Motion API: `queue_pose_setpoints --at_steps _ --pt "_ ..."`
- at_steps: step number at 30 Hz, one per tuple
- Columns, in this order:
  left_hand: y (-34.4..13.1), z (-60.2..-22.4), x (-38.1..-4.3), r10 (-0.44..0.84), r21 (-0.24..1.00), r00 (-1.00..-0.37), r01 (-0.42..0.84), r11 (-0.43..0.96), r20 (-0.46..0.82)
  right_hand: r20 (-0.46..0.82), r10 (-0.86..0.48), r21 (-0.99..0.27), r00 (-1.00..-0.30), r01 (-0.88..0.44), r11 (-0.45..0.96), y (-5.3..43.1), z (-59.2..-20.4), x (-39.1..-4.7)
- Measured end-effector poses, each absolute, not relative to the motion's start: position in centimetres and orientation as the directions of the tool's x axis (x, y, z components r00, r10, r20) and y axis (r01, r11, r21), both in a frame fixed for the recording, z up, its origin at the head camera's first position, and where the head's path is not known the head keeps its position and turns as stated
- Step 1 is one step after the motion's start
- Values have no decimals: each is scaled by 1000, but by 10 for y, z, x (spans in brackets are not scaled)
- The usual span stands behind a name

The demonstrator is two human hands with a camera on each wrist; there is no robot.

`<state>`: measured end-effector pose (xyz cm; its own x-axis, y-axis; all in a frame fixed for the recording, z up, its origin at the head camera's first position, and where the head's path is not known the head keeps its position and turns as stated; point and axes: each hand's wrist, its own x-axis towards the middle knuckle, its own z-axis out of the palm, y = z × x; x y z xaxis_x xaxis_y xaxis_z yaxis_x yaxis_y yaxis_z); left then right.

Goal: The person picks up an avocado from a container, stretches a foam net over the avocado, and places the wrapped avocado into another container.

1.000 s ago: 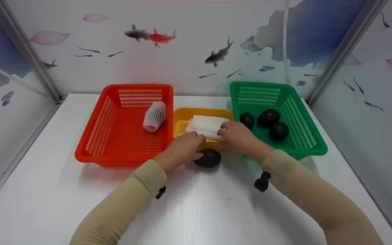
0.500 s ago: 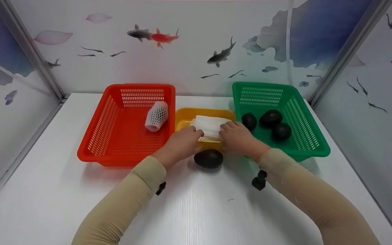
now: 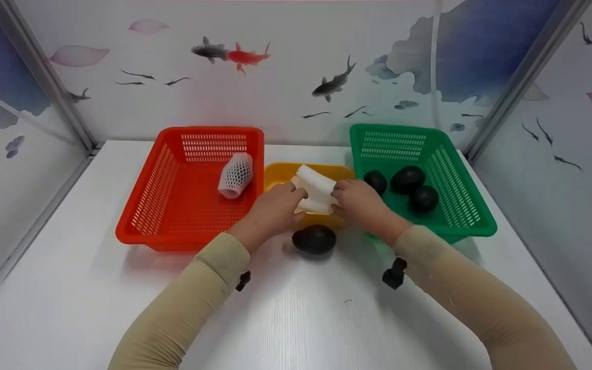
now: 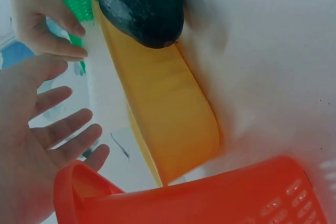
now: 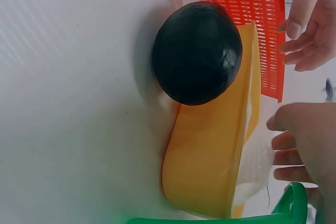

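A stack of white foam fruit nets (image 3: 316, 192) lies in the yellow basket (image 3: 275, 171), its top piece slanted. My right hand (image 3: 360, 205) pinches the stack's right edge with thumb and fingertips, which the right wrist view (image 5: 310, 145) shows partly hidden. At the left edge of the nets is my left hand (image 3: 274, 208); in the left wrist view its fingers (image 4: 63, 124) are spread and hold nothing. A dark avocado (image 3: 314, 240) sits on the table just in front of the yellow basket, below both hands.
To the left stands a red basket (image 3: 144, 205) with one net-wrapped fruit (image 3: 236, 176) in it. The green basket (image 3: 463, 205) on the right holds several dark avocados (image 3: 407, 179). A printed wall (image 3: 285, 103) closes off the back of the white table (image 3: 296, 318).
The top foam net has turned and its far left corner has lifted away from me, while the right hand shifted slightly. The avocado on the table stayed in place.
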<state>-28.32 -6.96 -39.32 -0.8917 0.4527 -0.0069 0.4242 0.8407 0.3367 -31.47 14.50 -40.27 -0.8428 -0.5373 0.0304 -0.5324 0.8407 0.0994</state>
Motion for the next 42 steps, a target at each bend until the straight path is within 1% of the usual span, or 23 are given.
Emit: queue_pose_setpoints --at_steps 5,8,10,13,15,17,21,24,26,28,34,42 --pt "-69 -391 -281 458 359 -889 438 824 34 190 -516 17 -835 -523 852 146 -398 -310" --pt "-68 -389 -280 448 368 -893 432 823 46 289 -518 -8 -805 -543 840 148 -398 -308" --pt "-67 -388 -279 441 368 -896 429 825 57 382 -540 -5 -750 -586 810 151 -399 -308" --pt "-65 -385 -278 436 339 -895 439 832 92 517 -562 6 -646 -653 757 154 -398 -308" --pt "-63 -384 -276 429 310 -893 451 837 138 571 -549 -15 -610 -677 736 155 -396 -307" --pt "-62 -383 -274 429 279 -881 471 837 201 582 -523 -64 -623 -676 734 155 -391 -305" --pt "-63 -381 -271 427 218 -849 501 838 309 546 -471 -164 -693 -640 751 154 -383 -300" --pt "-63 -380 -269 432 182 -840 505 844 328 509 -454 -219 -731 -621 753 154 -379 -296" --pt "-63 -380 -269 436 164 -842 502 849 318 496 -459 -230 -737 -621 749 154 -377 -294" --pt "-62 -382 -268 443 155 -845 502 851 301 500 -479 -223 -722 -641 734 154 -376 -292" --pt "-60 -387 -264 438 142 -850 492 859 294 554 -557 -160 -618 -736 657 153 -374 -284" --pt "-61 -394 -256 462 106 -821 521 847 336 553 -601 -168 -577 -784 598 151 -370 -267"
